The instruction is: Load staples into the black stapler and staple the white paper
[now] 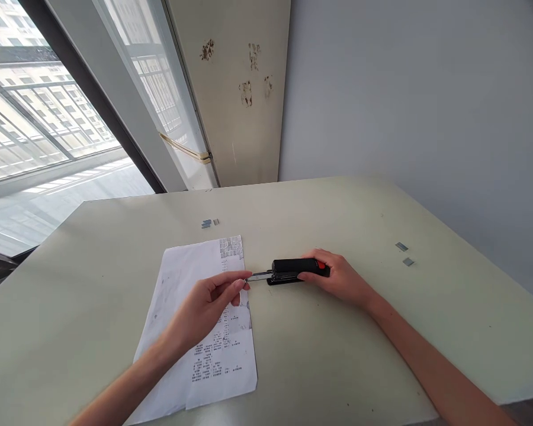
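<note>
Frame centre: right hand (340,277) grips black stapler (289,267). Left hand (211,305) pinches its protruding metal rail (261,276) above printed paper (224,361), lower left.

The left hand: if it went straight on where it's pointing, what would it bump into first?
Probably the black stapler; the left hand seems to pinch the metal rail sticking out of it.

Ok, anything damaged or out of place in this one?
Yes: the cream panel behind the table bears four brown, blotchy patches, perhaps damage, that stand out on its mostly plain surface. Nothing looks spilled.
</note>
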The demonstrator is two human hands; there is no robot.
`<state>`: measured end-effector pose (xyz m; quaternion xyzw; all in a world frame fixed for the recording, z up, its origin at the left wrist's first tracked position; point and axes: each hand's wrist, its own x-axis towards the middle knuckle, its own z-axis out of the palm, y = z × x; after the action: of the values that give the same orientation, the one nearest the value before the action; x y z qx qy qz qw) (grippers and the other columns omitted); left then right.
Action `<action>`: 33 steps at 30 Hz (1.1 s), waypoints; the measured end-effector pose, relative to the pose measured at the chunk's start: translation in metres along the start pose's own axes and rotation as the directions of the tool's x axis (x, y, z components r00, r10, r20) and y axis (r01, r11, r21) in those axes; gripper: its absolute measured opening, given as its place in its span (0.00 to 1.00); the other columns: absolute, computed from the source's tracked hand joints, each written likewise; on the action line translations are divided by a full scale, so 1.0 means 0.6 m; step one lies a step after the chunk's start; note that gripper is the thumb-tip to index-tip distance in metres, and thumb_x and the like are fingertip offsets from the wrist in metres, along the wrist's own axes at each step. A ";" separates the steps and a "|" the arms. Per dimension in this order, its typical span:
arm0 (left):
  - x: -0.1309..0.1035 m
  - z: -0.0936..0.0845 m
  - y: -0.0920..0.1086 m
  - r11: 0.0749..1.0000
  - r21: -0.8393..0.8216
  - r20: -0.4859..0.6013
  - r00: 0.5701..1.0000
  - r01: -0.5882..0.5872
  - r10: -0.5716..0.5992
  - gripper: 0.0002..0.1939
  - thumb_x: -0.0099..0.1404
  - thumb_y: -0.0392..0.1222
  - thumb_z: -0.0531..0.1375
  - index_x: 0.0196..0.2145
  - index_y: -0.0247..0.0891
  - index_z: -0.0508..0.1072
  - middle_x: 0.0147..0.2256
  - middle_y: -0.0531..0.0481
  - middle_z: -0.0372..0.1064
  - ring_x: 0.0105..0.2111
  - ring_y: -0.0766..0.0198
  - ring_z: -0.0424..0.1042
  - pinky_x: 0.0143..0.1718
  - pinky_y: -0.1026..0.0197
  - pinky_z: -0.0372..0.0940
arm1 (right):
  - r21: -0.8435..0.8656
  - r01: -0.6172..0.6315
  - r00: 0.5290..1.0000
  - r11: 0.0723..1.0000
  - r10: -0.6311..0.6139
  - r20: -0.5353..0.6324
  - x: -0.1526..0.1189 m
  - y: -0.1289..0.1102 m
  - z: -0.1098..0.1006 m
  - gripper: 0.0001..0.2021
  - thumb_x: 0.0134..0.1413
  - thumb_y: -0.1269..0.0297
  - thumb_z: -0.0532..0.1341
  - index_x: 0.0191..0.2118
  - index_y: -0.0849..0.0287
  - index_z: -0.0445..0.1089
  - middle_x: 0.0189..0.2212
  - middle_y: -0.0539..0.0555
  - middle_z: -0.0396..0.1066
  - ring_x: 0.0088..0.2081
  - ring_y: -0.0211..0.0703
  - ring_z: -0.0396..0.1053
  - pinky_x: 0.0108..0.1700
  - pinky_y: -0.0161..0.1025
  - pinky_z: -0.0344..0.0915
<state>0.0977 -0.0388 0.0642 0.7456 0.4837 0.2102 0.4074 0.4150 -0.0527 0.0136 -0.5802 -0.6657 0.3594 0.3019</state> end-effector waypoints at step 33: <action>0.062 0.035 -0.031 0.766 0.541 0.010 0.913 -0.349 0.408 0.18 0.80 0.52 0.53 0.49 0.44 0.81 0.43 0.49 0.83 0.39 0.56 0.80 0.42 0.54 0.73 | -0.009 0.011 1.000 1.000 -0.011 0.011 0.000 0.003 -0.002 0.20 0.61 0.40 0.65 0.47 0.49 0.78 0.40 0.53 0.76 0.42 0.50 0.71 0.43 0.44 0.67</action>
<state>0.1188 -0.0101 0.0338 0.8982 0.3835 0.1861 0.1074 0.4170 -0.0526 0.0129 -0.5758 -0.6721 0.3578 0.2977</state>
